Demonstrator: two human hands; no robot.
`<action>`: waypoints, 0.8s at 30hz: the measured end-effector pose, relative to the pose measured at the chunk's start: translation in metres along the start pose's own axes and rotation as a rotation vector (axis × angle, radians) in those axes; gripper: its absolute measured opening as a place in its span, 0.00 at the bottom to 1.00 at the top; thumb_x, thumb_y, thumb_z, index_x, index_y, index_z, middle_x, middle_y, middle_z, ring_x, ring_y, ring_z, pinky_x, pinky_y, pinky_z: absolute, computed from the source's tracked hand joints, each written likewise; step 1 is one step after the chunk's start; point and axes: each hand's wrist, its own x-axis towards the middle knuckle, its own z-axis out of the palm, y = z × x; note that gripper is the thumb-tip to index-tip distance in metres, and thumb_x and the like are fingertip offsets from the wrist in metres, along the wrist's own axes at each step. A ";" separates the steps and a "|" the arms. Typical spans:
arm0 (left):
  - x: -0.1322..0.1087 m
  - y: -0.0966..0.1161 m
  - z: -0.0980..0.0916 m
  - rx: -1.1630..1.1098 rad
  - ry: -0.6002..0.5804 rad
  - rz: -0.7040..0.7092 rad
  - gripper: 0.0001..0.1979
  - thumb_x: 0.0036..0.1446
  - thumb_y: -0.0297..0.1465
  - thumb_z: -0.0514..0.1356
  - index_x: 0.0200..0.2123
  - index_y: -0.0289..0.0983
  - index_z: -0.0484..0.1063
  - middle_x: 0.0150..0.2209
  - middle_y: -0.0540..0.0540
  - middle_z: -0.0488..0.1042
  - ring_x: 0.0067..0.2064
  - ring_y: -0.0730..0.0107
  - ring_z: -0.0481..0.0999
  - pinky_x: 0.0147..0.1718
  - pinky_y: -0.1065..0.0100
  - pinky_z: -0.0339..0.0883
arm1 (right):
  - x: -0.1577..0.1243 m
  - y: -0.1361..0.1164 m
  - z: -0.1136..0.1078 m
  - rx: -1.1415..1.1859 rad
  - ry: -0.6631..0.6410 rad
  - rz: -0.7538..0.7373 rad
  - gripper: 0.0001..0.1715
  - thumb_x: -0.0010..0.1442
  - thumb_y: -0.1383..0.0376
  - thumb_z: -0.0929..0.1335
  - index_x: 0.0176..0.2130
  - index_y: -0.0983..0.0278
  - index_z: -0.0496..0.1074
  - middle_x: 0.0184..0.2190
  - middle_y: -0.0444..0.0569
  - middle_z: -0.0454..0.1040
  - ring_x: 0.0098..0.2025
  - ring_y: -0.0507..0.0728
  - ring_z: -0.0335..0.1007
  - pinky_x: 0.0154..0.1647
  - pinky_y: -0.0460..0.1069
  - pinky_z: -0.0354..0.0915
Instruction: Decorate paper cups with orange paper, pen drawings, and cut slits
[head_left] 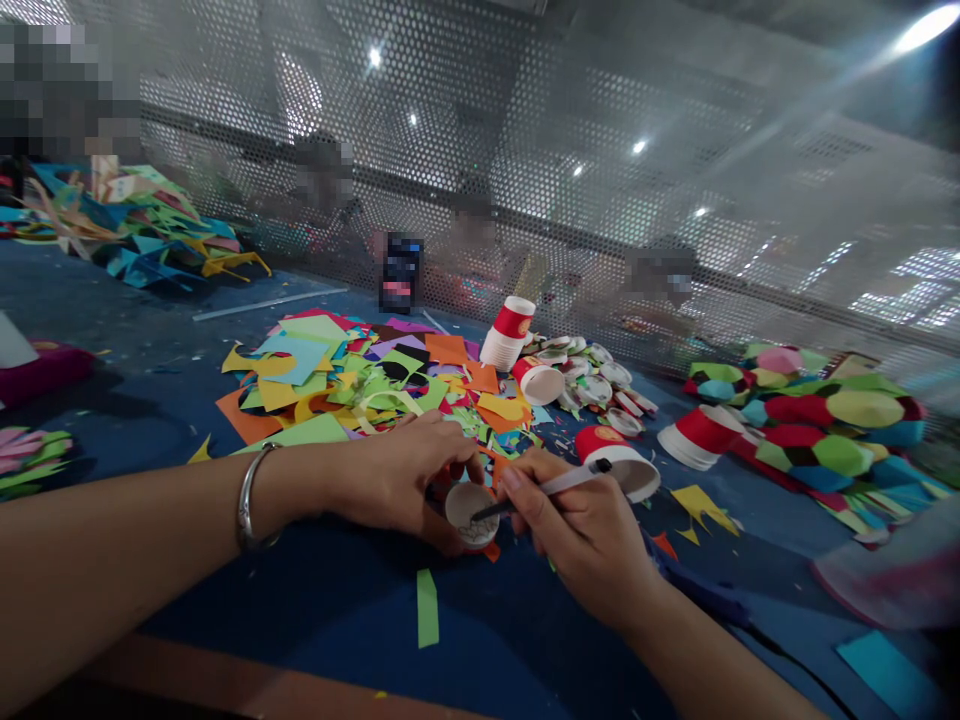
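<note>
Left hand (401, 470) closed round cup (469, 512), pinning it on blue table (337, 600) beside paper scraps (352, 380). Right hand (589, 535) pinched on pen (559, 486), tip touching cup base. Spare cups (619, 462) lie just behind right hand.

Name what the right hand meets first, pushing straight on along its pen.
The paper cup in the left hand: the tip of the pen in the right hand seems to touch its white base, though depth is unclear.

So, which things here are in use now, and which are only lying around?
In use: left hand, small cup, right hand, pen.
Lying about: paper scraps, red cup stack, green strip, coloured paper balls.
</note>
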 end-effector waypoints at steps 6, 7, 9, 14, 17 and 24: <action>0.001 -0.001 0.001 0.015 0.006 0.013 0.25 0.43 0.48 0.68 0.41 0.41 0.70 0.39 0.47 0.69 0.41 0.61 0.65 0.36 0.63 0.57 | 0.000 -0.001 0.001 0.004 -0.007 -0.012 0.18 0.71 0.60 0.60 0.32 0.64 0.70 0.23 0.41 0.66 0.19 0.46 0.61 0.18 0.43 0.57; 0.001 -0.001 0.001 0.017 0.003 0.017 0.24 0.43 0.48 0.68 0.41 0.42 0.70 0.39 0.47 0.70 0.41 0.61 0.65 0.37 0.63 0.57 | 0.000 -0.001 0.001 0.002 -0.004 -0.013 0.18 0.71 0.60 0.59 0.32 0.64 0.70 0.23 0.41 0.66 0.19 0.46 0.61 0.18 0.44 0.57; 0.001 -0.001 0.000 0.021 -0.003 0.018 0.24 0.44 0.47 0.68 0.41 0.42 0.70 0.39 0.47 0.70 0.41 0.61 0.65 0.37 0.63 0.57 | 0.001 -0.002 0.001 -0.002 0.003 -0.019 0.19 0.71 0.60 0.60 0.32 0.64 0.70 0.23 0.42 0.66 0.20 0.47 0.61 0.19 0.44 0.57; 0.000 0.000 0.000 0.009 -0.001 0.005 0.24 0.43 0.47 0.69 0.41 0.42 0.71 0.39 0.48 0.71 0.42 0.60 0.65 0.37 0.63 0.56 | 0.002 -0.001 0.002 0.005 0.004 -0.013 0.18 0.70 0.61 0.60 0.32 0.64 0.70 0.23 0.42 0.66 0.20 0.47 0.62 0.19 0.44 0.57; 0.000 0.000 0.000 0.011 0.006 0.000 0.24 0.43 0.46 0.69 0.41 0.42 0.71 0.39 0.48 0.71 0.42 0.60 0.66 0.37 0.63 0.56 | 0.000 -0.001 0.002 0.004 0.000 -0.014 0.18 0.70 0.60 0.60 0.32 0.64 0.70 0.23 0.42 0.66 0.21 0.47 0.62 0.20 0.44 0.57; 0.000 0.002 -0.001 0.008 0.000 0.002 0.23 0.43 0.46 0.70 0.40 0.42 0.73 0.37 0.48 0.72 0.40 0.62 0.67 0.35 0.64 0.56 | -0.002 -0.001 0.002 0.013 -0.023 -0.001 0.19 0.70 0.60 0.59 0.31 0.63 0.68 0.24 0.41 0.67 0.21 0.47 0.61 0.21 0.44 0.58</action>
